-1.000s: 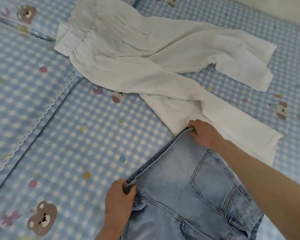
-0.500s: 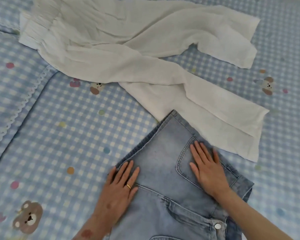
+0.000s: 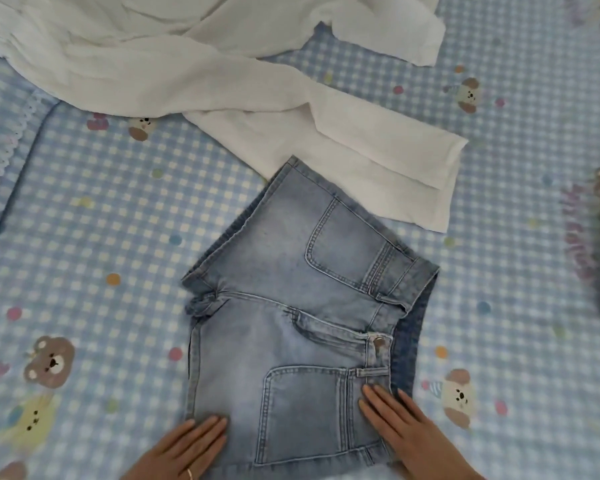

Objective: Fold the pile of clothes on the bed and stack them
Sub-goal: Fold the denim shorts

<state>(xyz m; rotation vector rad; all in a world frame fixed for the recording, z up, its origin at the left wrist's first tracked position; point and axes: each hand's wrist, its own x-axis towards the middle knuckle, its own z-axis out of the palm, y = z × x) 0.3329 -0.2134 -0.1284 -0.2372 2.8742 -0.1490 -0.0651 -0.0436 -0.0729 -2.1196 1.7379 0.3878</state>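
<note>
The pale blue denim shorts (image 3: 291, 313) lay folded in half at the lower centre of the frame on the blue checked bed sheet (image 3: 94, 216). The left hand (image 3: 184, 448) and right hand (image 3: 402, 427) rested flat on the near edge, fingers straight, gripping nothing. This looked like the smoothing step; next probably another fold, then the white crumpled trousers (image 3: 222, 81) in the upper frame.

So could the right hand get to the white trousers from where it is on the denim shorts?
Probably yes: the right hand lies flat on the denim shorts, and nothing stands between it and the white trousers beyond them.
</note>
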